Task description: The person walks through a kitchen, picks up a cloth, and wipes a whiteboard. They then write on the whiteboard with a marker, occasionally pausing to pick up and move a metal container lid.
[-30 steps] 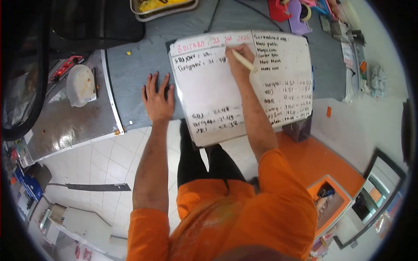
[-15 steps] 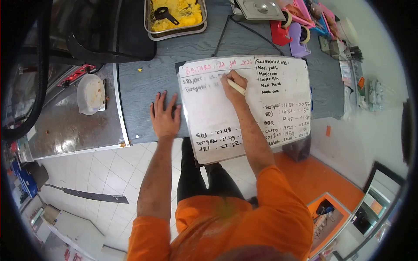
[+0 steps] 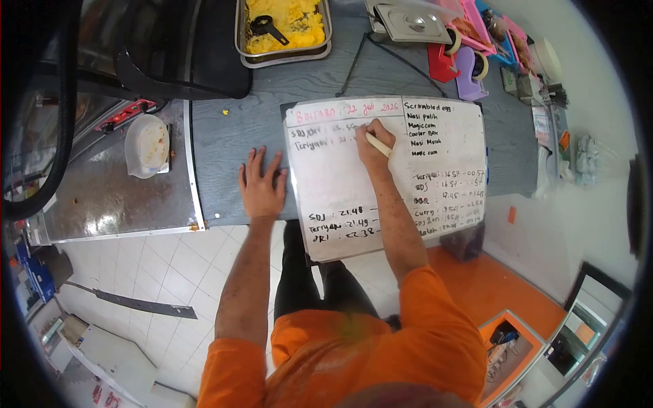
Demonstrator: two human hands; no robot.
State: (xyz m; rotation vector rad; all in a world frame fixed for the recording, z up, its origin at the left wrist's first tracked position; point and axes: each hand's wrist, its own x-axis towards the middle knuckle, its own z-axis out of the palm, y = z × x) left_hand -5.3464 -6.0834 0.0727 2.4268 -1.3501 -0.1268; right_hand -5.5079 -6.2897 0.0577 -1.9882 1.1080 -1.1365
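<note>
A whiteboard [image 3: 337,183] with red and black handwriting lies on the grey table, its lower edge reaching past the table's front. My right hand [image 3: 375,151] is closed round a cream-coloured marker [image 3: 379,144] over the upper middle of the board, beside the top lines of writing. The marker's tip is hidden by my fingers. My left hand [image 3: 262,190] rests flat on the grey table [image 3: 224,170] just left of the board, fingers spread and holding nothing.
A metal tray [image 3: 286,49] of yellow scrambled egg with a black scoop stands at the back. Left is a white plastic container [image 3: 147,146] on a metal surface. A steel lid [image 3: 410,22], a purple tape dispenser [image 3: 469,75] and pink baskets [image 3: 476,27] sit back right.
My right hand has moved slightly right along the top lines, and more black writing shows there. The whole view has shifted a little; my left hand stays on the table.
</note>
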